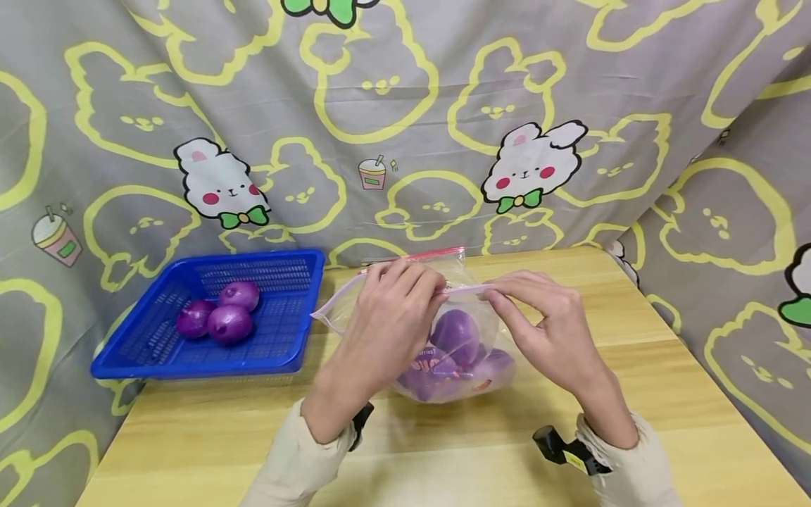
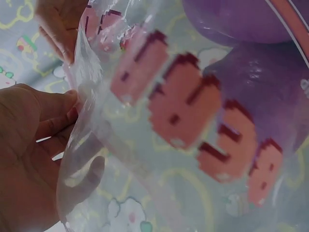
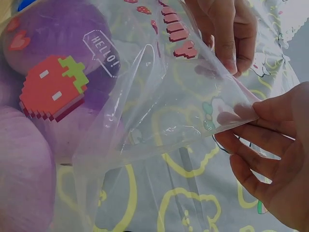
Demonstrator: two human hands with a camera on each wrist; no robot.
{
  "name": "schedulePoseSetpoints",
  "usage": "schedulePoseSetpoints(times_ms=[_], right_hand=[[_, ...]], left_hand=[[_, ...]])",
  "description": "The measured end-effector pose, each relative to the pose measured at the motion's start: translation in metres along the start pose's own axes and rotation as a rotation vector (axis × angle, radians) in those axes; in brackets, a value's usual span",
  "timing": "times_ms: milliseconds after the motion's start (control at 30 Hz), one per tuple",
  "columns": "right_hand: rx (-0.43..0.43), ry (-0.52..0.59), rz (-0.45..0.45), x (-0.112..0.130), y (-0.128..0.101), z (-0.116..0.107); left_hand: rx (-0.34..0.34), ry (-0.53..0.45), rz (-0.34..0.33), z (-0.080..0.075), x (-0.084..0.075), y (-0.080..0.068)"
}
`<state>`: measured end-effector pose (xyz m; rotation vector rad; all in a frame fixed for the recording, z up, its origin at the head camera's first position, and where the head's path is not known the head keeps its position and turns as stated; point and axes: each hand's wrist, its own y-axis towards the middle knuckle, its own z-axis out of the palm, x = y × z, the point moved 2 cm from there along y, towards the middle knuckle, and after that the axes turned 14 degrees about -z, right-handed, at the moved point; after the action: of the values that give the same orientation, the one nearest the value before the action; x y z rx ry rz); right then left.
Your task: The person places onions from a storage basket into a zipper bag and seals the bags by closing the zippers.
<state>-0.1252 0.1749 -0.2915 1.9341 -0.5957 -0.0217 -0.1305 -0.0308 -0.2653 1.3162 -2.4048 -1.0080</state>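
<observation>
Above the table (image 1: 633,366), both hands' fingers (image 1: 437,285) pinch the upright bag's (image 1: 456,352) left-right zip edge

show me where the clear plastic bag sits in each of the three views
Head view: the clear plastic bag stands mid-table, its top edge pinched by the left hand and right hand.
Left wrist view: it fills most of the frame, pink print blurred.
Right wrist view: it spreads across the left and middle.
Shared landmark: the purple onions inside it.
</observation>
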Motion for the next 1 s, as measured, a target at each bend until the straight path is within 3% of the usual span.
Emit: schedulePoseSetpoints(times_ms=[800, 1000], right_hand=[[-0.057, -0.046, 0.019, -0.003, -0.001, -0.011], [-0.021, -0.075, 0.002, -0.007, 0.0, -0.013]], left_hand=[[0.025, 0.016, -0.018, -0.008, 0.016, -0.006], [0.026, 0.017, -0.023, -0.004, 0.023, -0.01]])
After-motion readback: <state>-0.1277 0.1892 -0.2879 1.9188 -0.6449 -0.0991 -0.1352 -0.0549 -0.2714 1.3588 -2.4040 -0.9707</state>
